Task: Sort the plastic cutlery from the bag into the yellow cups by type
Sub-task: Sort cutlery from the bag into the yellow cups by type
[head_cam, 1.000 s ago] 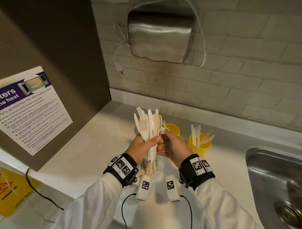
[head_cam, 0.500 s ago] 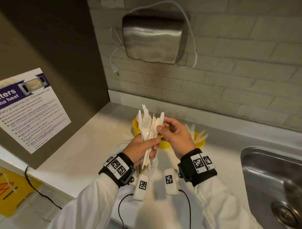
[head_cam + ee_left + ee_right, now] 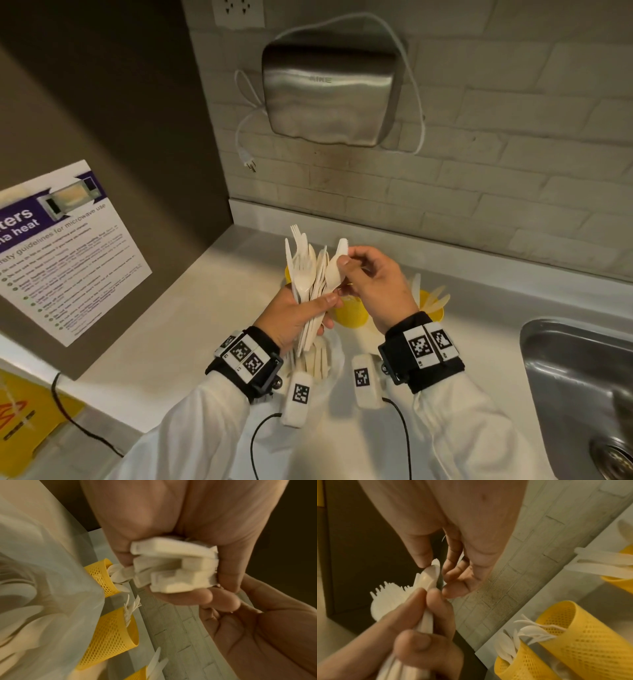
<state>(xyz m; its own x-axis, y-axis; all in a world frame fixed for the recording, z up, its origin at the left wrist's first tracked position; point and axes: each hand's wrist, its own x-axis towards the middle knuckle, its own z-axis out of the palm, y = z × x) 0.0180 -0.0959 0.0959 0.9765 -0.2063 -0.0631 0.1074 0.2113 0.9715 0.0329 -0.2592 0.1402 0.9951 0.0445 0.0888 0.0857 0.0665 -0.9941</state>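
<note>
L hand [image 3: 294,318] clamps the cutlery bundle [image 3: 308,274] above the bench [image 3: 171,308] by its handles, R hand [image 3: 373,284] pinches one spoon [image 3: 334,270] bowl — prob light, stiff, slick, so grab by neck/handle.

Bundle of white plastic cutlery [image 3: 308,284], forks, knives and spoons, upright, fanned at top. Three yellow mesh cups [image 3: 109,632] in a row along the counter's back edge, holding spoons, forks, knives. Clear bag [image 3: 42,574] beside them, cutlery inside.
</note>
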